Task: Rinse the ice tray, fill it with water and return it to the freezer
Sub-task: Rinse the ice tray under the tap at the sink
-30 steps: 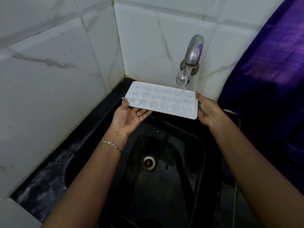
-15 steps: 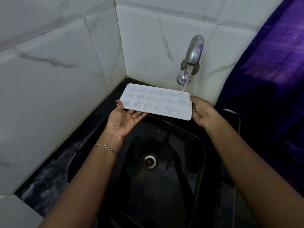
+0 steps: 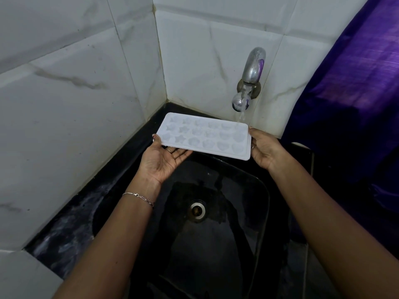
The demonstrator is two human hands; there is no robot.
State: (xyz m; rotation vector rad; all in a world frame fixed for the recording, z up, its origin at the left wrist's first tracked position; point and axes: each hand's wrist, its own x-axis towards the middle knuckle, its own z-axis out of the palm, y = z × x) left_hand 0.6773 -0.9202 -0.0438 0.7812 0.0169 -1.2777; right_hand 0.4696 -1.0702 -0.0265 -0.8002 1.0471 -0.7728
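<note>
Ice tray held over sink, tap stream hitting its far-right corner. Left hand and right hand pinch its ends, fingers beneath, thumbs atop. I judge wetting under way; freezer return pending.

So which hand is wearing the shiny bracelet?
The left hand, holding one end of the white plastic ice tray: a thin silver chain bracelet circles its wrist. The right hand has a bare wrist.

Tap overhangs ice tray right end; walls hem back, left; sink below seemingly open.
</note>
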